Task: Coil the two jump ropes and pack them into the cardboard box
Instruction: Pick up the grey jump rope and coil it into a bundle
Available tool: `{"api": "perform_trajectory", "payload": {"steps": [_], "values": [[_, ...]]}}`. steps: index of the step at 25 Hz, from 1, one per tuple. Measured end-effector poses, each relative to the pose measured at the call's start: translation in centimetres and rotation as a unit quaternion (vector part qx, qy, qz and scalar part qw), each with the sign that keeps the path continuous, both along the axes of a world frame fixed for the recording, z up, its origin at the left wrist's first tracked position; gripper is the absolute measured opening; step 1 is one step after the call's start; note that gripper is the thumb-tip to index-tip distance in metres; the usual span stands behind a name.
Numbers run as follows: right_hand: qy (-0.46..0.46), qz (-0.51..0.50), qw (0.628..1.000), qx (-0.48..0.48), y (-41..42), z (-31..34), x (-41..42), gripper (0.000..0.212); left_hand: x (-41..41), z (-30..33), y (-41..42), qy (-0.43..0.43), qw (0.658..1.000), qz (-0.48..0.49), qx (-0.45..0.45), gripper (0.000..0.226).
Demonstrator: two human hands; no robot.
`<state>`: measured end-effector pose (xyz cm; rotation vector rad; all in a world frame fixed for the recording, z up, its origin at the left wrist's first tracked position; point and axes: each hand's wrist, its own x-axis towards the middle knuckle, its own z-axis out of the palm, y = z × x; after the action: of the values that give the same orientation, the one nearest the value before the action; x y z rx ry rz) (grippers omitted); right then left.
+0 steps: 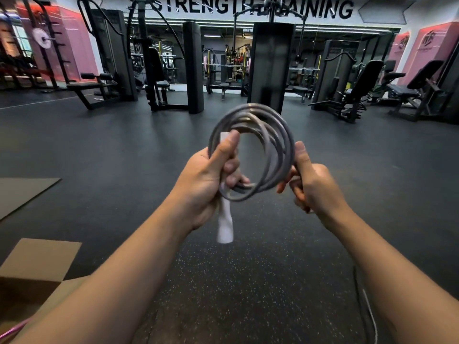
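Observation:
A grey jump rope is wound into several loops, held up in front of me over the dark gym floor. My left hand grips the coil's left side together with a white handle that hangs down below the fist. My right hand pinches the coil's right side. A loose grey rope end trails down at the lower right beside my right forearm. The open cardboard box stands at the lower left, partly behind my left arm. A pink rope piece shows at the bottom left corner.
A flat cardboard sheet lies on the floor at the left. Black weight machines and benches line the far side of the room. The speckled rubber floor stretches between me and them.

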<state>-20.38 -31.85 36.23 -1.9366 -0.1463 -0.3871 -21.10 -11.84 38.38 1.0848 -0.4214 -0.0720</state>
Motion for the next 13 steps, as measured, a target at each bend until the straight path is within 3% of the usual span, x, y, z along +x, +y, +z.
{"api": "perform_trajectory", "payload": {"steps": [2,4,7,9,13], "values": [[0.039,0.086,0.995,0.028,1.1,-0.8,-0.5,0.093,0.0,0.1,-0.9,0.061,0.988,0.074,-0.120,0.028],[0.052,0.163,0.983,0.068,3.0,-1.1,-1.4,0.086,0.4,-0.6,-1.6,0.094,0.970,0.145,-0.170,0.033],[-0.007,0.185,0.976,0.113,6.5,-1.9,-2.4,0.047,0.2,-2.1,-2.7,0.123,0.960,0.218,-0.124,0.040],[-0.036,0.161,0.971,0.170,7.7,-2.3,-2.6,0.030,-0.1,-3.0,-3.2,0.122,0.964,0.211,-0.109,0.041],[-0.016,0.173,0.966,0.192,6.7,-1.0,-2.8,0.014,0.2,-4.0,-2.7,0.101,0.980,0.172,-0.027,0.054]]}}
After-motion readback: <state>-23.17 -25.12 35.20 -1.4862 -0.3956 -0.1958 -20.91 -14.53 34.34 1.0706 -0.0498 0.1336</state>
